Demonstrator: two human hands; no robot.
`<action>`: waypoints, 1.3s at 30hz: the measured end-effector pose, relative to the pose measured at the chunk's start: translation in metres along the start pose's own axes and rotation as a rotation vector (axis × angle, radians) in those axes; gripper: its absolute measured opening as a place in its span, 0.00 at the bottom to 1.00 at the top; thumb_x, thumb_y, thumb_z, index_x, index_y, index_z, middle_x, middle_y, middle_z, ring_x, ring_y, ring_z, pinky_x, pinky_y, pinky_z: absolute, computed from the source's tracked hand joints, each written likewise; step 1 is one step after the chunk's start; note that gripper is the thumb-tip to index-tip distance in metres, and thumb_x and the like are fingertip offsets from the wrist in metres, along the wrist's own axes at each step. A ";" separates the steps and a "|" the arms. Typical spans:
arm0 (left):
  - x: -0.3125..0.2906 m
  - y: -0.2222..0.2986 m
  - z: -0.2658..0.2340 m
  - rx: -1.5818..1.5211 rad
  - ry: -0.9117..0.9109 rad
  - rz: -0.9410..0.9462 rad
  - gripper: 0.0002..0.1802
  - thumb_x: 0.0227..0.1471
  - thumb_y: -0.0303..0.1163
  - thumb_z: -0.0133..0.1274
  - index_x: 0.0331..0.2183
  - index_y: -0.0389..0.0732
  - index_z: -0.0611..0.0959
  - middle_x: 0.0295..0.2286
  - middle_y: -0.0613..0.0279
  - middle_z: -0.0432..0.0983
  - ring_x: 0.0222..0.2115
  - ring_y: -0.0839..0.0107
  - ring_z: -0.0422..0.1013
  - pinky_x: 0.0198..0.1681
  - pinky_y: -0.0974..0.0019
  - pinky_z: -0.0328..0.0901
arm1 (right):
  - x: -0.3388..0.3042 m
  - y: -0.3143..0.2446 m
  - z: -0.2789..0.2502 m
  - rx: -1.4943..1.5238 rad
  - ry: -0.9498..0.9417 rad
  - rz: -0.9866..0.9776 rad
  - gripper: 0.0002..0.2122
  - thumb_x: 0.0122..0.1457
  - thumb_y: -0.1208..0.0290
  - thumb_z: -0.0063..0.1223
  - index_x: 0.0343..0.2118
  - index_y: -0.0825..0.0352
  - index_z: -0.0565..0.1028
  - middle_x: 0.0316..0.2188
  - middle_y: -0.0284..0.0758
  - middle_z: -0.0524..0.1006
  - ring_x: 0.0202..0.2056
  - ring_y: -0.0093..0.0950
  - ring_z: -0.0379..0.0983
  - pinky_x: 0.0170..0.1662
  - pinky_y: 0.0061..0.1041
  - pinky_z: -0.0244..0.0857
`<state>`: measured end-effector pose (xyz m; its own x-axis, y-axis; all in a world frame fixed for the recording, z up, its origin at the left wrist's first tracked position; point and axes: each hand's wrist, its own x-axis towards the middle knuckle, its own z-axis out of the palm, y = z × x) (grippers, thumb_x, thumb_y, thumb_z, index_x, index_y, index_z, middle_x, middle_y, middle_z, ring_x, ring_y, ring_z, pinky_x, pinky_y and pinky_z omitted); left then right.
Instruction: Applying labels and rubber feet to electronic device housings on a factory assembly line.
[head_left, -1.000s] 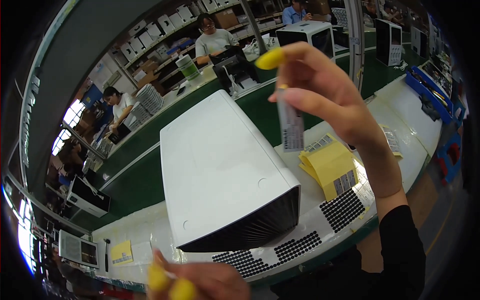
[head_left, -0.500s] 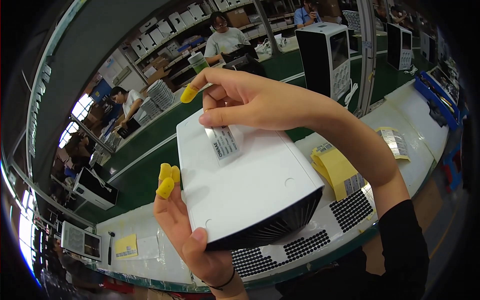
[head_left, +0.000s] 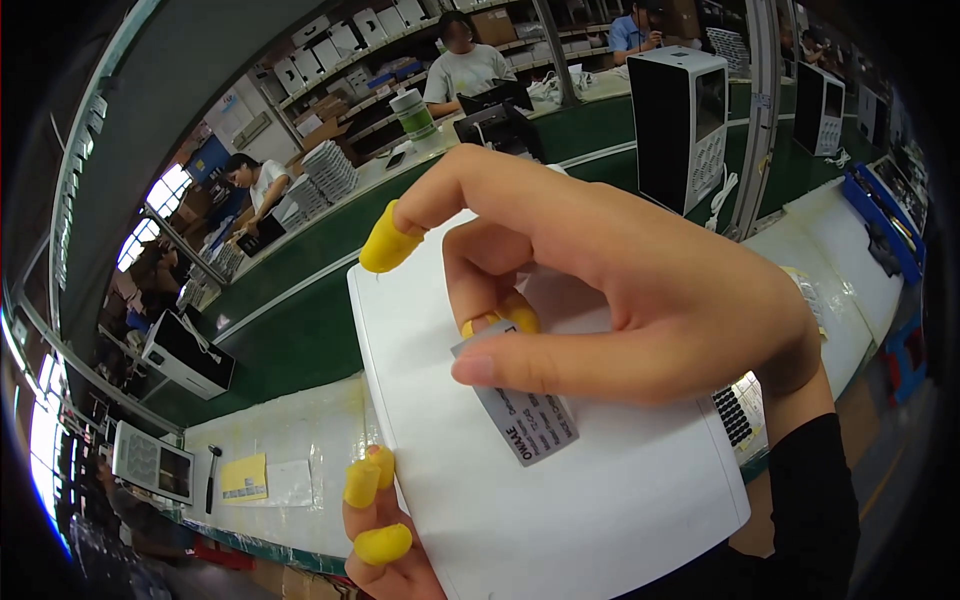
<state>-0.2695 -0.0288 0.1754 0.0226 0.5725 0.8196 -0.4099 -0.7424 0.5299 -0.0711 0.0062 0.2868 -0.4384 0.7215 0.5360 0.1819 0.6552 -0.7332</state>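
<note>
Head view, the only one we've got: our right hand (head_left: 630,285) has a silver label (head_left: 520,415) pinched by its upper-left end, thumb on top and yellow-capped fingertip behind, so that grip is closed down to label thickness. The index finger sticks out left and isn't part of it. The label sits over the upper face of the white case (head_left: 620,500), but honestly we can't tell if its free end touches or hangs just above. Our left hand (head_left: 362,522) is at the case's left edge, fingers curled; the thumb's hidden, so no telling if it really has hold.

What worries us: with only one end pinched, the free end could swing or dip. If the back is tacky, a corner could catch the panel early and leave the label crooked or creased, or it could cling to the finger behind. And if the case shifts because the left hand isn't bracing it, alignment probably goes too.

As for direction, the label's long axis runs upper left to lower right, free end pointing down-right, print reading sideways. It looks skewed against the case's steeper left edge, though fisheye bend may be fooling us.
</note>
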 end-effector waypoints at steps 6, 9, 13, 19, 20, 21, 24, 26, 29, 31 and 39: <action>-0.006 0.005 0.000 0.008 -0.007 0.055 0.39 0.43 0.41 0.51 0.55 0.34 0.60 0.59 0.36 0.48 0.60 0.46 0.50 0.61 0.47 0.45 | -0.006 -0.007 0.006 0.040 0.022 -0.030 0.22 0.53 0.82 0.52 0.51 0.73 0.59 0.21 0.30 0.66 0.25 0.16 0.61 0.28 0.16 0.51; -0.008 0.003 -0.001 0.010 -0.010 0.081 0.40 0.44 0.42 0.51 0.55 0.35 0.60 0.59 0.36 0.48 0.59 0.46 0.51 0.61 0.47 0.44 | -0.005 -0.007 0.007 0.040 0.015 -0.016 0.22 0.53 0.82 0.52 0.51 0.73 0.59 0.21 0.30 0.66 0.25 0.16 0.60 0.28 0.16 0.52; -0.009 0.006 0.000 0.055 -0.004 0.069 0.39 0.47 0.45 0.51 0.56 0.35 0.60 0.59 0.37 0.48 0.59 0.47 0.52 0.62 0.48 0.44 | -0.005 -0.009 0.006 0.046 0.008 0.020 0.22 0.53 0.82 0.52 0.51 0.73 0.59 0.21 0.30 0.66 0.25 0.16 0.60 0.28 0.16 0.52; -0.014 0.009 -0.004 0.189 -0.025 0.049 0.38 0.53 0.52 0.48 0.54 0.34 0.61 0.59 0.36 0.48 0.58 0.49 0.53 0.60 0.50 0.46 | -0.006 -0.009 0.008 0.016 0.009 0.030 0.22 0.53 0.82 0.51 0.51 0.72 0.60 0.21 0.30 0.66 0.25 0.16 0.60 0.28 0.16 0.52; -0.014 0.009 -0.003 0.177 -0.028 0.054 0.37 0.54 0.53 0.47 0.54 0.34 0.61 0.59 0.36 0.48 0.57 0.49 0.54 0.60 0.50 0.46 | -0.006 -0.008 0.008 0.008 0.011 0.014 0.22 0.53 0.82 0.51 0.51 0.72 0.60 0.20 0.30 0.66 0.24 0.16 0.60 0.28 0.16 0.52; -0.013 0.009 -0.002 0.175 -0.027 0.053 0.37 0.54 0.53 0.47 0.54 0.34 0.61 0.59 0.36 0.48 0.57 0.49 0.54 0.60 0.50 0.46 | -0.006 -0.007 0.009 -0.001 0.013 -0.002 0.22 0.53 0.82 0.51 0.51 0.72 0.59 0.20 0.30 0.66 0.24 0.16 0.60 0.28 0.16 0.52; -0.011 0.007 0.000 0.157 -0.013 0.086 0.37 0.55 0.54 0.46 0.53 0.34 0.62 0.58 0.35 0.49 0.57 0.50 0.54 0.59 0.51 0.47 | -0.006 -0.008 0.009 0.002 0.000 0.003 0.22 0.53 0.83 0.51 0.51 0.72 0.59 0.20 0.29 0.65 0.24 0.16 0.60 0.28 0.16 0.52; -0.011 0.007 0.000 0.162 -0.015 0.094 0.36 0.55 0.54 0.46 0.53 0.34 0.62 0.58 0.35 0.49 0.57 0.50 0.54 0.59 0.51 0.47 | -0.006 -0.010 0.008 -0.003 -0.005 0.021 0.22 0.53 0.83 0.51 0.51 0.72 0.59 0.20 0.30 0.65 0.24 0.16 0.60 0.28 0.16 0.52; -0.010 0.008 -0.001 0.167 -0.038 0.101 0.36 0.55 0.54 0.46 0.53 0.34 0.62 0.58 0.35 0.49 0.57 0.50 0.54 0.59 0.51 0.46 | -0.007 -0.010 0.007 -0.016 -0.008 0.026 0.22 0.53 0.83 0.50 0.51 0.73 0.59 0.20 0.30 0.65 0.24 0.16 0.60 0.28 0.16 0.52; -0.010 0.008 0.001 0.167 -0.022 0.096 0.36 0.55 0.54 0.46 0.53 0.34 0.62 0.58 0.36 0.49 0.57 0.50 0.54 0.59 0.51 0.47 | -0.007 -0.009 0.008 -0.026 -0.006 0.016 0.22 0.53 0.83 0.50 0.51 0.73 0.59 0.20 0.30 0.65 0.24 0.16 0.60 0.28 0.16 0.52; -0.013 0.009 0.003 0.229 0.020 0.077 0.39 0.54 0.58 0.44 0.52 0.33 0.62 0.57 0.37 0.53 0.55 0.53 0.57 0.59 0.52 0.47 | -0.006 -0.008 0.008 -0.101 -0.019 -0.013 0.22 0.52 0.84 0.50 0.50 0.73 0.60 0.19 0.31 0.66 0.23 0.17 0.61 0.26 0.17 0.52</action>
<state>-0.2713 -0.0441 0.1703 -0.0199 0.5159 0.8564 -0.1923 -0.8426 0.5031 -0.0766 -0.0053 0.2865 -0.4582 0.7087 0.5365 0.2635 0.6847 -0.6795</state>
